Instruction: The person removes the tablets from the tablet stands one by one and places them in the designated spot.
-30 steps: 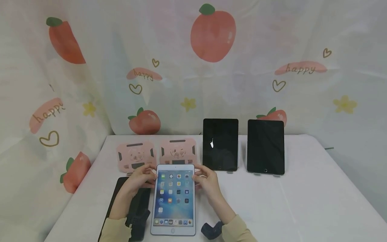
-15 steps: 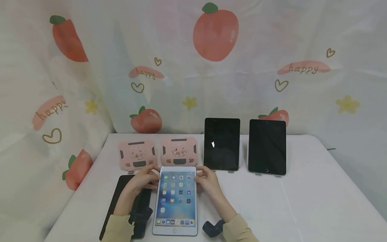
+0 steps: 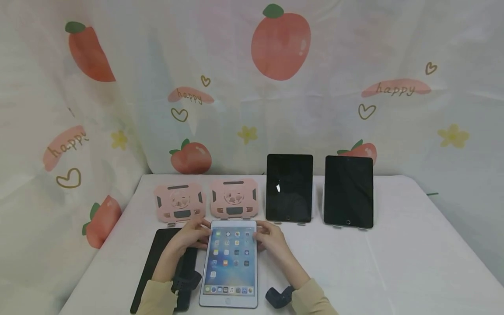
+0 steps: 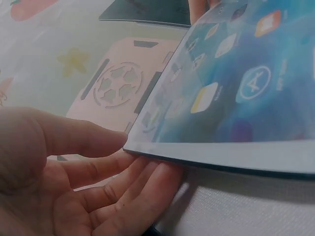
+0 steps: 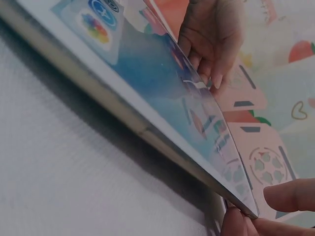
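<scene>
A white tablet (image 3: 230, 264) with a lit screen of app icons lies before me in the head view, its home button towards me. My left hand (image 3: 191, 236) holds its far left corner; in the left wrist view the thumb (image 4: 88, 137) is at the edge and the fingers (image 4: 140, 191) are bent underneath. At the far right corner my right hand (image 3: 272, 238) grips the tablet. The right wrist view has the right thumb (image 5: 290, 194) over that corner and fingertips below it. A dark shadow runs under the tablet's side there.
Two pink stands (image 3: 180, 202) with cut-out patterns are at the back left. Beside them, two black-screened tablets (image 3: 289, 188) lean upright on stands. A dark flat tablet-like slab (image 3: 157, 253) lies under my left forearm. White cloth (image 3: 405, 249) covers the table.
The white tablet's far end has come slightly lower and nearer to me, with both hands following it. The head view has shifted slightly. The stands and upright tablets stay put.
</scene>
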The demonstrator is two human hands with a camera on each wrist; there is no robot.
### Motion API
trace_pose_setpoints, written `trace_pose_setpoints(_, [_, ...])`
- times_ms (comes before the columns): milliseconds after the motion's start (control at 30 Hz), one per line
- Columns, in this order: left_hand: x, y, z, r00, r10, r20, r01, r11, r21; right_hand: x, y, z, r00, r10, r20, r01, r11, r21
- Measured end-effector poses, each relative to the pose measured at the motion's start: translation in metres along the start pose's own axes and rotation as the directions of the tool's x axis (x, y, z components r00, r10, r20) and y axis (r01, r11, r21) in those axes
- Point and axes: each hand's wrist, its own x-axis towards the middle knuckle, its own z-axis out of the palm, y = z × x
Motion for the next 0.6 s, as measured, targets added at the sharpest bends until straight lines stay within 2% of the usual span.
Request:
trace_pose_setpoints(233, [-0.0036,0.0041,0.0070,0.999,-0.003,-0.053,0.007,0.997,0.079,-0.0003,-0.0006,-0.0004,0.999,0.014,0.035,-0.011,0.998,-0.064])
trace_pose_setpoints(600, [-0.0046,0.0074,0.0106,0.996,-0.018,-0.084,0.029,0.992,0.124,-0.0015,-0.0017,0.0024,0.999,-0.034,0.032,0.040,0.982,-0.185])
